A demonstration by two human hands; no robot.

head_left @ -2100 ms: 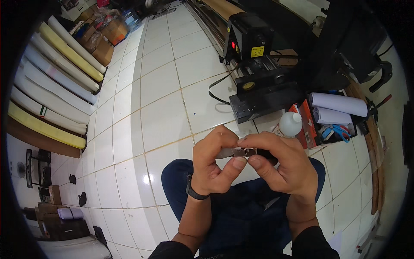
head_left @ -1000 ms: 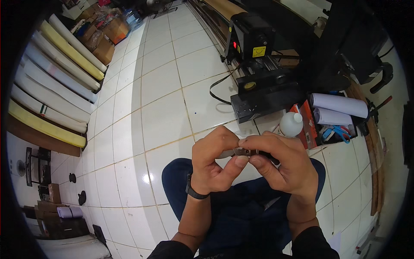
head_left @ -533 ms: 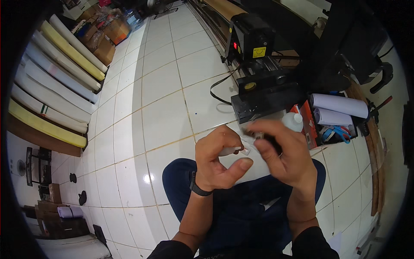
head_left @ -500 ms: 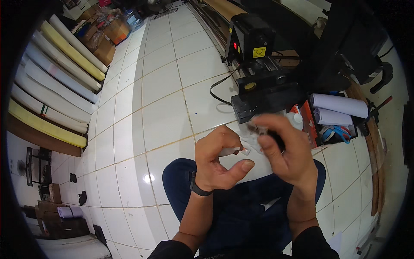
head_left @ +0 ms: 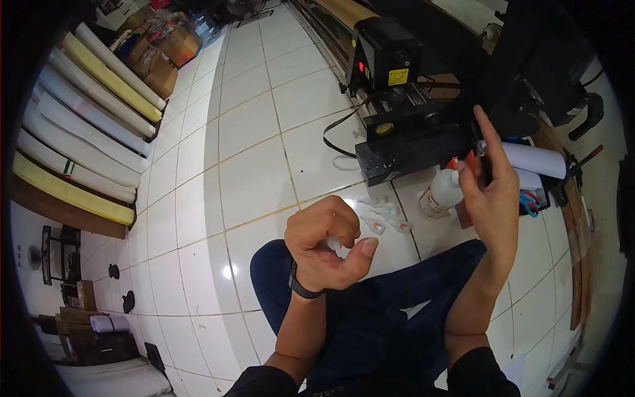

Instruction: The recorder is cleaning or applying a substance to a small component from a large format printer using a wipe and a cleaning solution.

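My left hand (head_left: 325,243) is curled closed around a small whitish, translucent thing (head_left: 338,247), mostly hidden by the fingers. Just beyond it, several small clear plastic pieces with orange marks (head_left: 374,225) lie on the tiled floor; they look like little bottles. My right hand (head_left: 491,198) is raised at the right, index finger stretched out and thumb apart. The dark area between its fingers blends into the black equipment behind, and I make out nothing held there. Beside the right thumb stands a white bottle (head_left: 442,194) with a label.
A black machine (head_left: 403,155) with a loose cable stands ahead. Paper rolls (head_left: 529,160) and blue-handled scissors (head_left: 530,204) lie partly behind my right hand. Large rolls of material (head_left: 86,132) line the left side, with cardboard boxes (head_left: 159,74) farther back. My legs (head_left: 377,331) are folded beneath my arms.
My right hand has swung right and away from the left, its fingers spreading. The white bottle and small clear pieces are now more exposed. My left hand has shifted slightly left, still closed.
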